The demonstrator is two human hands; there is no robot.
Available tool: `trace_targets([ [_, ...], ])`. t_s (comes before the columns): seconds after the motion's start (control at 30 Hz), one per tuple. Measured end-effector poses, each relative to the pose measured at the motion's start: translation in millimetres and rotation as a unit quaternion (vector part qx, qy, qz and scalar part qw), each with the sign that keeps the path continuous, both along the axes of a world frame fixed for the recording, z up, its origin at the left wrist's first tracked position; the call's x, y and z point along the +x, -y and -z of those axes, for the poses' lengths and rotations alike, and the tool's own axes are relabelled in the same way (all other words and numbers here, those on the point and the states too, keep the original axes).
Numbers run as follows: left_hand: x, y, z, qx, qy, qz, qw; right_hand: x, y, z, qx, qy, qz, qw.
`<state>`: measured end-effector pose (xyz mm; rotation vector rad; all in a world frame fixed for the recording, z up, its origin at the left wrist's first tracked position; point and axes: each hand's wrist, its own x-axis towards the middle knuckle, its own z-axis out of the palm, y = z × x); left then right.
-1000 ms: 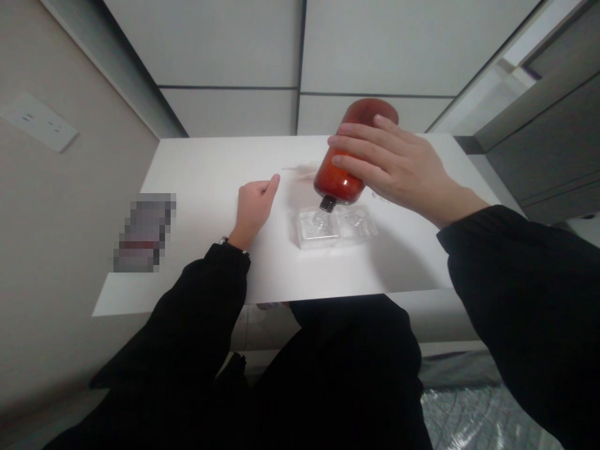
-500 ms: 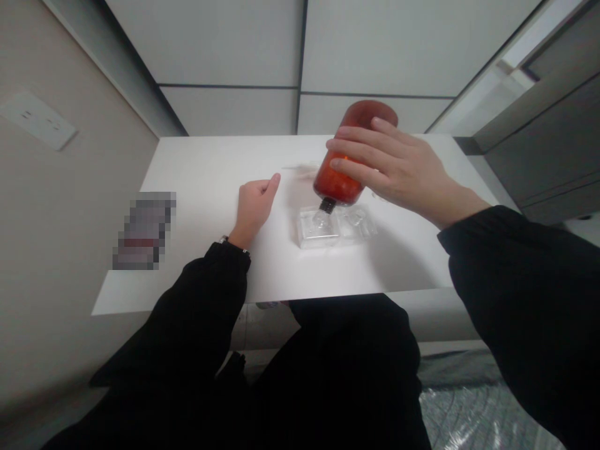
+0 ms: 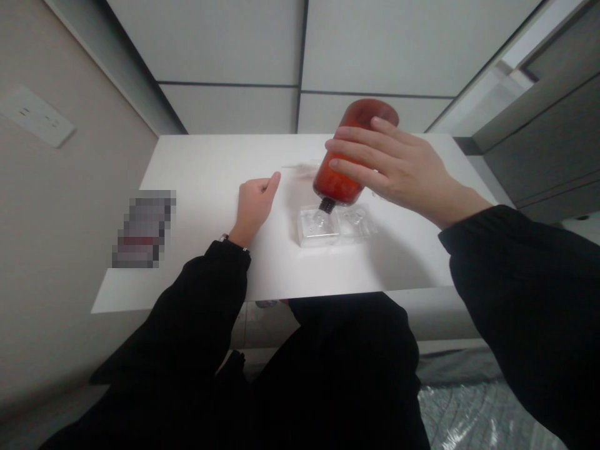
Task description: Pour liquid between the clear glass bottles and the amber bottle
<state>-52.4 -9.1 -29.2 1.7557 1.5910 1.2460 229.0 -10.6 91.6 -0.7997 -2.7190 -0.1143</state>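
Observation:
My right hand (image 3: 394,162) is closed round an amber-brown bottle (image 3: 335,178), tilted steeply with its dark threaded neck pointing down and left. The neck is just over a clear plastic case (image 3: 319,236) on the white table, and a clear streak or bubbly patch shows beneath the mouth. To the right of that box lies its clear lid or second half (image 3: 357,223). My left hand (image 3: 255,203) rests on the table left of the case, fingers curled under and thumb stretched out. Whatever it may hold is hidden.
A pixelated, phone-like flat item (image 3: 143,228) lies at the left of the white table (image 3: 206,162). Behind the bottle, a pale thin item (image 3: 302,167) is partly hidden. Cabinet panels (image 3: 225,40) stand at the back, and a wall with a socket (image 3: 40,117) is on the left.
Hardly anything differs. The view has shifted very slightly, while both hands, the tilted bottle and the case keep their places.

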Motion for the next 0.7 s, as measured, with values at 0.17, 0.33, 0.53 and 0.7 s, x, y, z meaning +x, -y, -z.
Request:
trace_targets([
  [0.17,-0.3,-0.2,0.4,0.003,0.0,-0.001,1.0,1.1,0.0,0.7,0.016,0.013,-0.002,1.0],
  [0.33,-0.3,-0.3,0.1,0.003,0.001,0.002,1.0,0.0,1.5,-0.9,0.01,0.001,-0.004,1.0],
  [0.53,0.0,-0.6,0.6,0.007,-0.002,0.004,1.0,-0.2,2.1,-0.6,0.011,0.009,-0.013,1.0],
  [0.7,0.2,-0.7,1.4,0.01,-0.001,0.002,1.0,1.5,2.6,-0.5,0.012,0.019,-0.02,1.0],
])
